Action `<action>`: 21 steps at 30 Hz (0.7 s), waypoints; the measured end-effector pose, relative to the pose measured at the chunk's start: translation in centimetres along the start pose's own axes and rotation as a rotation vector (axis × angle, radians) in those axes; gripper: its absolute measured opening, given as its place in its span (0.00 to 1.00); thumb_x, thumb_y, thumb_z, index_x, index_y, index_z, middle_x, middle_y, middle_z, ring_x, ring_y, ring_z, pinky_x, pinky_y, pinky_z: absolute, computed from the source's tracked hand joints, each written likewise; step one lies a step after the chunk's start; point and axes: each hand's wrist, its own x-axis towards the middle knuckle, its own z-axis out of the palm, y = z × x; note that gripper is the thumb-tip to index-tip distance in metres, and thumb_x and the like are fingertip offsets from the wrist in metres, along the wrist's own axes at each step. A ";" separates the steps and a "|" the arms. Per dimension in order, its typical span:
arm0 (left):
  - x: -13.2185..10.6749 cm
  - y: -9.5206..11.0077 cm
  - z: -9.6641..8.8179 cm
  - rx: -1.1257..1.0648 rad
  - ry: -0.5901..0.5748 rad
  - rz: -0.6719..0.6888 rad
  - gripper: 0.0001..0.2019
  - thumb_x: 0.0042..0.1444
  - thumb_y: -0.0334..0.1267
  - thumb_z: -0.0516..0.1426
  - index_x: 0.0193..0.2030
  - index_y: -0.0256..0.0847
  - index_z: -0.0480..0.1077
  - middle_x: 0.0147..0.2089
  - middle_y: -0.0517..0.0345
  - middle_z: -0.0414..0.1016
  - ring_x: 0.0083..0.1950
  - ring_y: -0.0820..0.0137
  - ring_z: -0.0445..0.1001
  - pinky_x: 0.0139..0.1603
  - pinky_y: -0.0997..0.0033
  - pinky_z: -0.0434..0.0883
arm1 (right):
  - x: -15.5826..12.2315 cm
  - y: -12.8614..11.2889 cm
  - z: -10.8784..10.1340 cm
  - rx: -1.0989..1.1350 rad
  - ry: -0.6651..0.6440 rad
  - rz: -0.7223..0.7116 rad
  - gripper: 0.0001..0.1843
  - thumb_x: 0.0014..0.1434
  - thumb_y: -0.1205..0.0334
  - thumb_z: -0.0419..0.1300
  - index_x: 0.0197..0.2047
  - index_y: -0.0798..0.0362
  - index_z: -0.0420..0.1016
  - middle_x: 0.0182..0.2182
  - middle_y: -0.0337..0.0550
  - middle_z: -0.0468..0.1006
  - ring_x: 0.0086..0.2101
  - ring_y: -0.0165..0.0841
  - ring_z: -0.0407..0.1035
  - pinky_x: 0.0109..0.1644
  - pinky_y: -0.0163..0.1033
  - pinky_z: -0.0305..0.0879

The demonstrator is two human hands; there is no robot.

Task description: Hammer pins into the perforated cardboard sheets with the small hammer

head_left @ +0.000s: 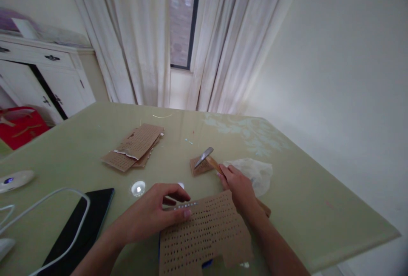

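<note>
Head view: hands apart over a pale green surface (306,212). The right hand (240,187) clasps a hammer (214,164); the left hand (154,208) rests its thumb on perforated cardboard (219,223), front centre; whether it grips, I cannot tell.

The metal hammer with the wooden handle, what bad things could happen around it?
The metal hammer with the wooden handle, held in the right hand, might hit the left hand, whose thumb is on the brown, hole-punched cardboard sheet. A missed swing could perhaps mark the shiny pale-green tabletop. And the left forearm might catch the white cable looping over the flat black device.
</note>
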 end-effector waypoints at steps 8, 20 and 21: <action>-0.1 -0.9 0.2 0.076 0.040 0.088 0.16 0.61 0.52 0.68 0.50 0.47 0.82 0.54 0.52 0.83 0.57 0.57 0.80 0.61 0.57 0.77 | 0.0 -0.3 1.9 -0.001 -0.044 -0.016 0.18 0.77 0.61 0.54 0.64 0.53 0.79 0.51 0.57 0.81 0.52 0.48 0.78 0.48 0.43 0.74; -0.3 0.2 0.5 0.002 0.123 0.153 0.14 0.64 0.53 0.66 0.48 0.47 0.80 0.53 0.51 0.84 0.55 0.57 0.81 0.58 0.60 0.75 | -1.9 1.1 -1.5 1.201 0.015 -0.179 0.37 0.77 0.35 0.45 0.48 0.53 0.87 0.33 0.47 0.80 0.32 0.37 0.73 0.35 0.38 0.67; -0.4 0.5 0.6 -0.053 0.121 0.143 0.14 0.64 0.53 0.66 0.47 0.46 0.80 0.56 0.49 0.84 0.57 0.56 0.81 0.58 0.59 0.76 | -2.2 1.1 -2.3 1.307 -0.074 -0.231 0.37 0.76 0.32 0.48 0.50 0.53 0.87 0.34 0.47 0.81 0.33 0.37 0.74 0.35 0.38 0.67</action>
